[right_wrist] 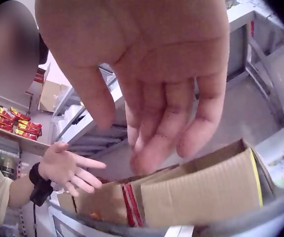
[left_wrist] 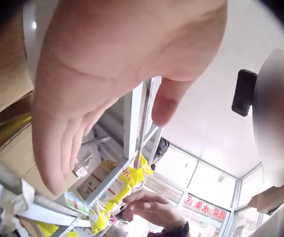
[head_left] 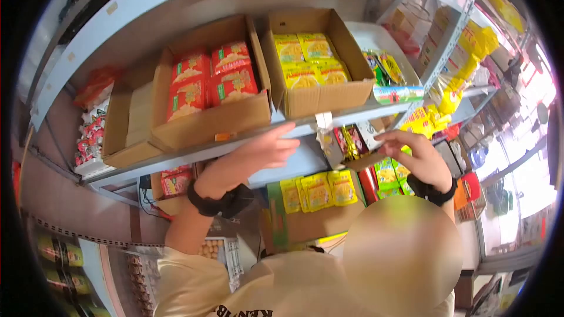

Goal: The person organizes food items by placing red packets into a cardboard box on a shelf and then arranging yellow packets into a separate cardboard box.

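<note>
My left hand [head_left: 267, 152] hovers, fingers extended and holding nothing, in front of the shelf edge below the carton of red packets [head_left: 235, 82]. On the right, my right hand [head_left: 417, 152] has loosely bent fingers beside a small carton of dark and gold packets [head_left: 351, 142]; whether it touches the carton cannot be told. A carton of yellow packets [head_left: 302, 79] stands on the shelf between and above the hands. The left wrist view shows the left palm [left_wrist: 112, 59] empty; in the right wrist view the right hand [right_wrist: 152, 74] is also empty, fingers slightly bent.
An open empty-looking carton [head_left: 138, 111] stands left of the red packets. A white tray [head_left: 382, 38] with green and yellow packets is at the right. Lower down, yellow packets [head_left: 317, 191] lie on a carton. A metal upright [head_left: 443, 53] rises near the right hand.
</note>
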The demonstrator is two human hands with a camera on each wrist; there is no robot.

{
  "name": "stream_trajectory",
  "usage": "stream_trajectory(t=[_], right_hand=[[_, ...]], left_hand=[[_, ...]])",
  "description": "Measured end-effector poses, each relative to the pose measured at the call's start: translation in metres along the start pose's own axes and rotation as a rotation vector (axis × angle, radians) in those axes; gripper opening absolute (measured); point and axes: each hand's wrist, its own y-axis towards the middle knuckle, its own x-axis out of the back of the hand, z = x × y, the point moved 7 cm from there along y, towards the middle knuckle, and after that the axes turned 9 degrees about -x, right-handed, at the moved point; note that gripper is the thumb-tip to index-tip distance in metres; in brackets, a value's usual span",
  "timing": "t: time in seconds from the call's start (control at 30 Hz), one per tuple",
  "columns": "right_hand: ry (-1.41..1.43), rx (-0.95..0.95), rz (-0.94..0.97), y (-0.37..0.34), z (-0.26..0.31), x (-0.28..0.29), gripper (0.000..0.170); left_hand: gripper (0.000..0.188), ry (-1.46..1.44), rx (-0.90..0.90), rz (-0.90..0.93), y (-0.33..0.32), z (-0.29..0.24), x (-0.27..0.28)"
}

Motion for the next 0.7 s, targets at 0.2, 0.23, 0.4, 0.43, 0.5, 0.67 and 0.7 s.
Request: stream_trajectory(t=[0.2, 0.23, 0.4, 0.43, 0.5, 0.67, 0.7], right_hand=[[0.247, -0.206, -0.198, -0.081, -0.008, -0.053, 0.023], [0.293, -0.207, -0.237, -0.089, -0.010, -0.064, 0.022], [0.308, -0.430, -0.247, -0.117, -0.002, -0.122, 0.021], [0.322, -0.423, -0.264, -0.123, -0.002, -0.130, 0.021], [0.350, -0.411, -0.297, -0.136, -0.010, -0.149, 0.021], [0.333, -0.522, -0.357, -0.169, -0.033, -0.175, 0.020], [0.280, -0.547, -0.368, -0.171, -0.038, -0.175, 0.020]], left_hand=[[0.052, -0.103, 0.134, -0.069, -0.076, 0.061, 0.000], [0.051, -0.102, 0.135, -0.087, -0.088, 0.066, 0.001], [0.048, -0.159, 0.181, -0.122, -0.129, 0.106, 0.018], [0.048, -0.165, 0.195, -0.123, -0.135, 0.112, 0.019], [0.048, -0.187, 0.208, -0.125, -0.144, 0.126, 0.020], [0.049, -0.236, 0.245, -0.147, -0.151, 0.161, 0.005], [0.050, -0.224, 0.260, -0.145, -0.149, 0.168, 0.002]])
